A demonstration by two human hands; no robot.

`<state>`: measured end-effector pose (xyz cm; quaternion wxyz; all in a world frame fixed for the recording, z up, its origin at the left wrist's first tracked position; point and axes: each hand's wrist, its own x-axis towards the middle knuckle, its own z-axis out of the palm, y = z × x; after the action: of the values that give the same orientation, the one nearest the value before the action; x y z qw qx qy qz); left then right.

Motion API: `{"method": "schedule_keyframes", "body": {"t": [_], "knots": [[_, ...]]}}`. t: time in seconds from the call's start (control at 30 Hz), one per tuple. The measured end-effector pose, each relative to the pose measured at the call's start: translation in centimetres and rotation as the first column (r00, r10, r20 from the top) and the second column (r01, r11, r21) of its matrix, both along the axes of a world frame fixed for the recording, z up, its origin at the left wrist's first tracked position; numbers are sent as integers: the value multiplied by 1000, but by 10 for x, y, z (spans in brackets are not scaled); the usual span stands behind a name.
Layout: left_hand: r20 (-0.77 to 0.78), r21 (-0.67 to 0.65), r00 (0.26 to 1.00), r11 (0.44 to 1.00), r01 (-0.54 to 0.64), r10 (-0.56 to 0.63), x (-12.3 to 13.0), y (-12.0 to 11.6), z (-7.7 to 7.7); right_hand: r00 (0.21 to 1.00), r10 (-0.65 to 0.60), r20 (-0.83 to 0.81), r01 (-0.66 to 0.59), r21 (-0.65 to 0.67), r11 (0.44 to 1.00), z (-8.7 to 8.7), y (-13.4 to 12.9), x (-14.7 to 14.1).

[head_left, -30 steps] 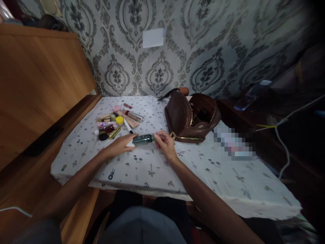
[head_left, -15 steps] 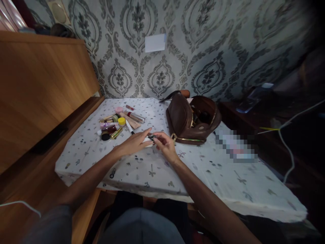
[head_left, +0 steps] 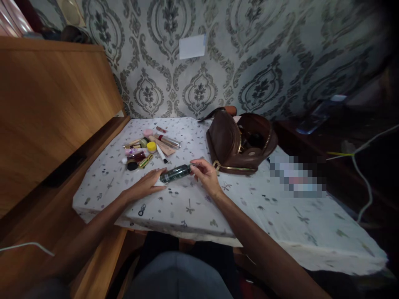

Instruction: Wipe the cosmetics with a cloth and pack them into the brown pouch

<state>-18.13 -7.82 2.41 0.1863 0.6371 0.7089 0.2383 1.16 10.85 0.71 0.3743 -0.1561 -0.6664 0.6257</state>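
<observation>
A dark green bottle (head_left: 176, 172) with pale lettering lies slantwise between my two hands, just above the tablecloth. My left hand (head_left: 148, 185) grips its left end, and a bit of something white (head_left: 160, 182) shows between my fingers and the bottle; what it is I cannot make out. With thumb and fingers my right hand (head_left: 205, 174) pinches the narrower right end, hiding its tip. Behind my left hand lies a group of cosmetics: a yellow-lidded jar (head_left: 151, 147), a beige tube (head_left: 165, 146), a gold tube (head_left: 145, 161) and a round black-lidded item (head_left: 132, 165).
A brown leather bag (head_left: 229, 145) stands unzipped at the back right. Right of it lies a blurred-out item (head_left: 296, 176). A wooden cabinet (head_left: 56, 95) borders the table (head_left: 187, 224) on the left. The patterned wall (head_left: 199, 89) rises behind. A clear bottle (head_left: 321, 114) lies at the far right.
My left hand has moved left and down, away from my right hand. The dark green bottle, mostly covered by my fingers before, now shows between them.
</observation>
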Motion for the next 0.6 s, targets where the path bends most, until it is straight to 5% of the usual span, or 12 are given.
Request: {"method": "schedule_keyframes", "body": {"t": [0.17,0.37,0.5,0.6], "knots": [[153,-14,988,1000,28,-25,-2,-2,12,999,-19,-28,18,-55,998,0,1,1],[302,130,953,991,-10,-30,35,36,42,998,50,-23,-50,-18,999,7,-1,6],[212,135,977,989,-59,29,61,63,48,994,93,-57,-94,-6,996,9,-1,9],[142,80,989,995,-58,47,58,59,42,995,85,-50,-86,-19,996,7,1,9]]}}
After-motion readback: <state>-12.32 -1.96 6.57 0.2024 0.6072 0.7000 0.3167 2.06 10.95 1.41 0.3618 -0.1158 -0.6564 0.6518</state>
